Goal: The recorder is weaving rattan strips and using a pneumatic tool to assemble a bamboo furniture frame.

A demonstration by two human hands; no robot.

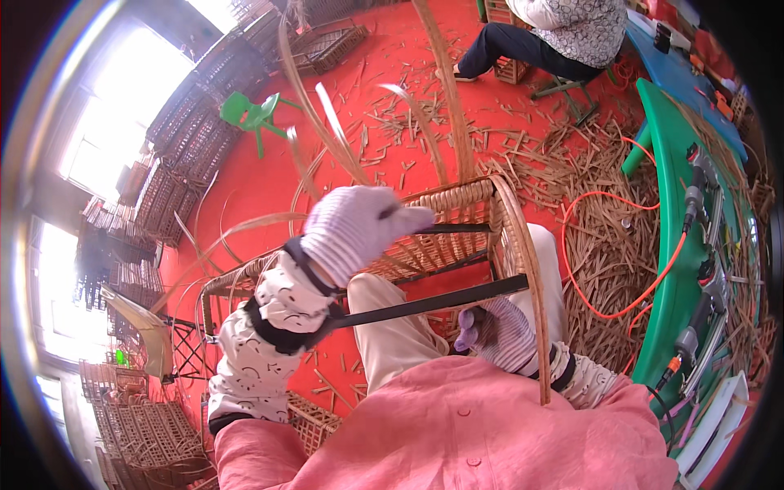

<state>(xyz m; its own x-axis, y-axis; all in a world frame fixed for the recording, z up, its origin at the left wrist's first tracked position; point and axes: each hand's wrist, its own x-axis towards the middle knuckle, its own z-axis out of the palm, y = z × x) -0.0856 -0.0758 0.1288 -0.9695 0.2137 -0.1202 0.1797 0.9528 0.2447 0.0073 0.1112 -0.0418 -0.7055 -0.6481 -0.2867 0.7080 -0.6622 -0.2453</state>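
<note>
A half-woven wicker basket (429,245) on a black frame rests on its side across my lap, with long loose strips standing up from its far edge. My left hand (351,233), in a striped pale purple glove, is closed over the far woven side, fingers pressed together and pointing right. What they pinch, if anything, is hidden. Below the near black frame bar (441,302), my right hand (508,336) is curled at the near right of the basket, in a matching glove. Its thumb and fingers bend inward around something I cannot make out. A flat strip (535,327) runs down past it.
On the right stands a green table (653,269) with power tools (694,327) and an orange cord (576,282). Cut strips (604,245) litter the red floor. Stacked baskets (192,135) line the left wall near a green chair (249,114). Another person (563,41) sits at the back.
</note>
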